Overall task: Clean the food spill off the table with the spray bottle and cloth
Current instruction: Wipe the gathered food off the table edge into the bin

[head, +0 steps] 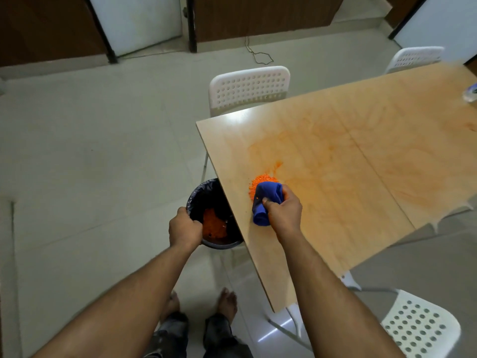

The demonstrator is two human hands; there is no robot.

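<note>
While our right hand (284,211) bunched the blue cloth (265,201) in a curled grip, thumb over the near fold, the wad sat on the table (361,156) close to its left edge, touching the near side of the small orange heap of spilled food (263,180). Our left hand (184,228) had its fingers hooked over the rim of the black-lined bin (204,192), which stood on the floor just below that edge and already held a mound of the same orange stuff.

We judged the cloth soft and limp, so we thought it best held as a thick bundle, high on the folds, with a broad lower face left free to push. The spill looked like loose, light grains, likely to scatter or roll if shoved fast; a low, flat sweep toward the left edge seemed safer than a dab. An orange film spread right and far across the wood, and we reckoned that would need wetting rather than dry pushing. The bin looked light and easy to tip, hence a firm hold at the rim.

At the far right edge of the table we saw a pale, partly cropped object (471,93); whether it was the spray bottle we could not tell. White perforated chairs (249,89) stood around the table.
</note>
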